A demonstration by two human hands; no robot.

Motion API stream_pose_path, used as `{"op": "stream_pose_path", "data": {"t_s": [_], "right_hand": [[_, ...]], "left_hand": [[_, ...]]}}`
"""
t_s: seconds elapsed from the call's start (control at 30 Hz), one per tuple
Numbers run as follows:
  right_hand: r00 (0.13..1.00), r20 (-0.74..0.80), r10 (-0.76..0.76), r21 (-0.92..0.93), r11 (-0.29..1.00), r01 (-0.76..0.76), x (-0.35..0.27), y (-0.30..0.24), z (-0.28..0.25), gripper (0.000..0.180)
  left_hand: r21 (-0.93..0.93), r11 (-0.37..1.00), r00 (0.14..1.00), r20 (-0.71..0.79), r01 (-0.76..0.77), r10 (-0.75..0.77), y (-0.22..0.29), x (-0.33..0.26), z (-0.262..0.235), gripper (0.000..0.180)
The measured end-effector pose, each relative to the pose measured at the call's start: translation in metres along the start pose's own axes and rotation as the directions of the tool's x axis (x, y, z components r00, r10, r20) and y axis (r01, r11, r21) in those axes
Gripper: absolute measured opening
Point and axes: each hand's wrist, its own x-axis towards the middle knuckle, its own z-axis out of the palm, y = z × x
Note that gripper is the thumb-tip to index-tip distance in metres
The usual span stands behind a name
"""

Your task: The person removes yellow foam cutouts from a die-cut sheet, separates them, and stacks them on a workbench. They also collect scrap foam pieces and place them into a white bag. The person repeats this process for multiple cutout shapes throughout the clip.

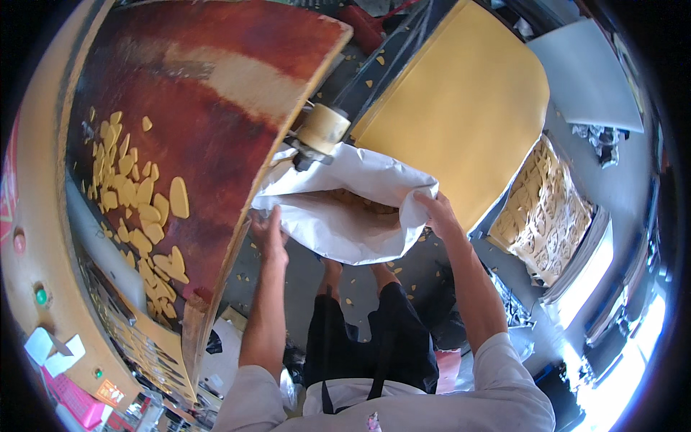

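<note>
Reaching forward, left hand (271,237) and right hand (439,214) grip a bag (317,227) at either end. It gapes upward, long axis running left-to-right.

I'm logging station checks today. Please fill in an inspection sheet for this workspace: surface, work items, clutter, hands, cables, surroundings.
Surface: brown-red table, pale worn streak; tan pieces strewn on it.
Work items: white sack, mouth open, by the table edge; brownish contents partly visible.
Clutter: tan bits scattered on the floor.
Hands: right hand grips the sack's rim; left hand at its opposite edge, grip unclear.
Cables: none clearly seen.
Surroundings: yellow sheets ahead; green button at left.
</note>
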Motion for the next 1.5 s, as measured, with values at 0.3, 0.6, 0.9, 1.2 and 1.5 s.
{"op": "stream_pose_path", "data": {"t_s": [0.3,0.6,0.9,1.2,1.5], "right_hand": [[0.805,0.53,-0.269,-0.839,-0.029,0.543,0.033,-0.124,0.122,0.07],[0.703,0.177,-0.689,-0.938,0.1,0.333,0.096,-0.15,0.097,0.047],[0.831,0.355,-0.428,-0.794,0.331,0.509,0.068,-0.143,0.185,0.036],[0.587,0.342,-0.734,-0.468,0.408,0.784,-0.031,-0.079,0.099,0.026],[0.998,-0.048,-0.045,-0.236,0.971,0.032,-0.068,0.039,-0.004,0.076]], "left_hand": [[0.332,0.94,0.996,0.029,0.075,-0.09,-0.049,-0.072,0.02,0.023],[0.61,0.788,0.987,0.16,-0.078,-0.026,-0.019,-0.062,-0.024,0.039],[0.896,0.429,0.986,0.153,-0.113,-0.061,-0.001,-0.069,-0.012,0.07],[0.84,0.432,0.941,0.332,-0.327,0.067,-0.001,-0.043,-0.02,0.066],[0.93,0.179,0.865,0.211,-0.321,0.456,-0.054,-0.111,-0.047,0.061]]}}
